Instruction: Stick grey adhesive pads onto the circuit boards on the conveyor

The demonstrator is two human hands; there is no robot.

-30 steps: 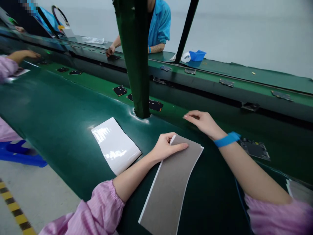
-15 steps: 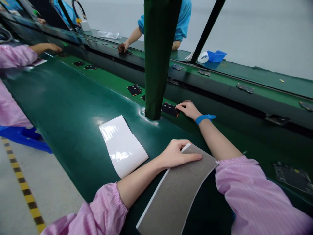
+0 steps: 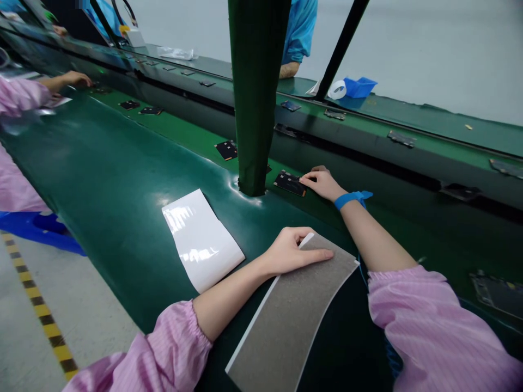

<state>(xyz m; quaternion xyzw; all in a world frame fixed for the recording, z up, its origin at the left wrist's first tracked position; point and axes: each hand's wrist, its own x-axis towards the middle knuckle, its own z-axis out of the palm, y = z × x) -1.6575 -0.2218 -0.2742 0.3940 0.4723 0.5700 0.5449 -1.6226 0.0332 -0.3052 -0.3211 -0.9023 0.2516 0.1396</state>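
So the left hand is gripping the grey sheet by its far end, thumb lying on top and fingers tucking under the edge, with the rest sloping back over the bench toward the person. The right hand is reaching past it, fingertips bunching at the right end of a board — can't tell if they're actually pinching it or just touching. That board is lying on the green strip, just right of the post. A blue strap is circling the right wrist. A glossy white sheet is sitting left of the grey one — near the left forearm.
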